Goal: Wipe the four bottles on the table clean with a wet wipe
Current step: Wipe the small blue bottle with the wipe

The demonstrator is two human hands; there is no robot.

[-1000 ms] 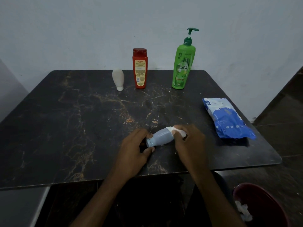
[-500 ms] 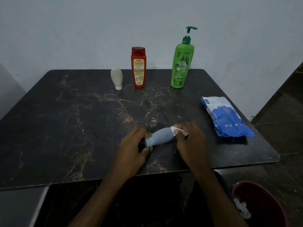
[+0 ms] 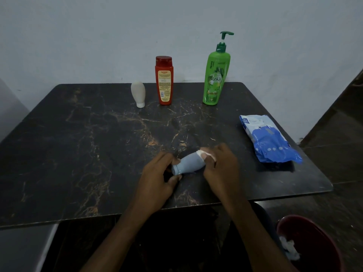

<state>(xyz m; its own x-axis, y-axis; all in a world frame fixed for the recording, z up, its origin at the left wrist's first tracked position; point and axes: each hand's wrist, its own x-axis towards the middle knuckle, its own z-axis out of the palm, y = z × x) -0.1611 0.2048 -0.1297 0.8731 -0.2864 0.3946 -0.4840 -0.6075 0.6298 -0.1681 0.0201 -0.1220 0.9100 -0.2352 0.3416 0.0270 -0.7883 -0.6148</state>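
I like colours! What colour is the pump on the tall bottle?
Dark green, on the light green tall bottle; the head view shows it.

We saw the dark marble table (image 3: 82, 154) largely bare across its left half and through the middle, leaving wide passage there. Along the far edge stood three upright obstacles: a white bottle (image 3: 138, 94) resting cap-down, a red bottle (image 3: 164, 80) just beside it, and, after a wider gap, a tall green pump bottle (image 3: 216, 75). A blue wipes pack (image 3: 269, 141) lay flat near the right edge, blocking that side. Near the front edge, our left hand (image 3: 157, 179) and right hand (image 3: 220, 169) with the pale blue bottle (image 3: 188, 162) between them filled the centre. A red bin (image 3: 314, 244) sat on the floor, lower right.
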